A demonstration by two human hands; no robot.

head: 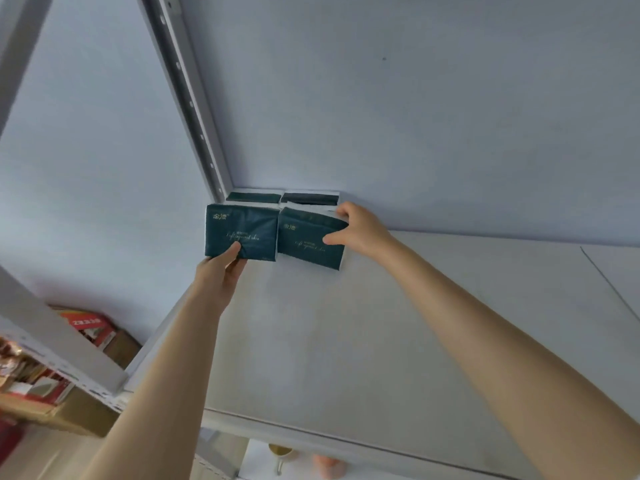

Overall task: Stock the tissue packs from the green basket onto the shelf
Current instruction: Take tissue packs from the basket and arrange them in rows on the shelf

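Reaching up to the back left corner of the white shelf (pixel 398 327), your 2 hands each grip a tissue pack. Your left hand (pixel 221 268) pinches the left tissue pack (pixel 240 230) at its lower edge, thumb pressed on the front face. Your right hand (pixel 360 230) clamps the right tissue pack (pixel 310 237) from its right side, thumb on the front and fingers curled over the top edge. Both packs are dark teal, soft and rectangular, with small pale lettering and a line of script across the face; they sit side by side, touching, tilted slightly toward you. Behind them, 2 more dark packs (pixel 254 197) lie flat against the wall, beside the perforated white upright (pixel 194 109).
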